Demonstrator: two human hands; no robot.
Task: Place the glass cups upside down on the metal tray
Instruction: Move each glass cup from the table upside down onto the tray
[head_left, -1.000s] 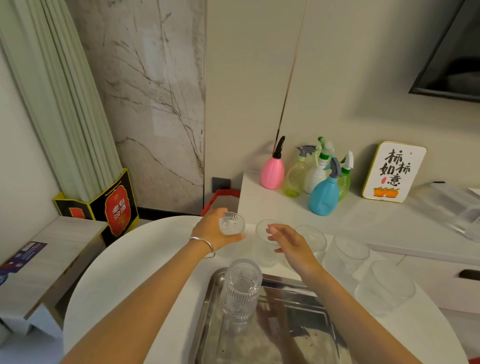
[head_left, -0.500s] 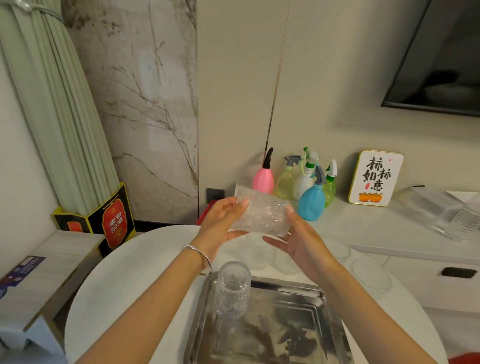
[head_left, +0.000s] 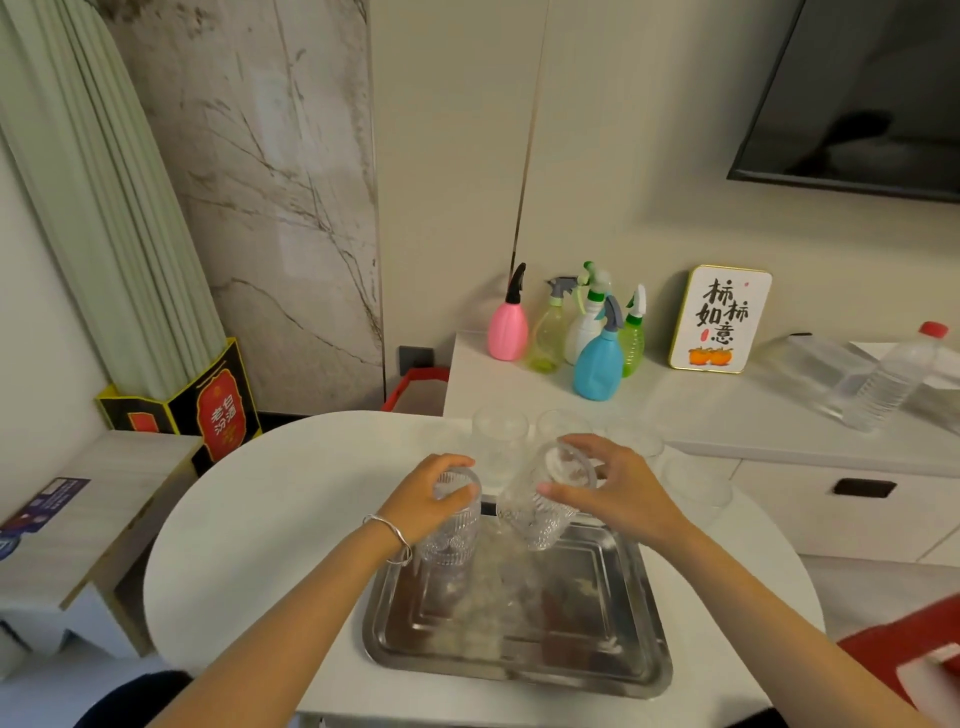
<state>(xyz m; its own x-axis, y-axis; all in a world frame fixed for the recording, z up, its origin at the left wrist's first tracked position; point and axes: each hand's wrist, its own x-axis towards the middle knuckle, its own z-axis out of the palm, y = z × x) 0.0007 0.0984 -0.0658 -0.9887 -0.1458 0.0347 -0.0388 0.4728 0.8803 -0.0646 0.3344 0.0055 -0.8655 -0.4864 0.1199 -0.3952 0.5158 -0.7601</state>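
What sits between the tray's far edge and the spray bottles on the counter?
In the head view, upright clear glass cups stand on the white table between the metal tray and the spray bottles.

Soft even indoor light, wide-angle bowing at edges.

Both forearms bare, entering from bottom of frame, converging twd centre. Left hand (head_left: 426, 501) at centre-left, palm down, fingers curled in a grip, bracelet at wrist. Right hand (head_left: 610, 488) just right of centre, fingers spread and bent, thumb pointing left.
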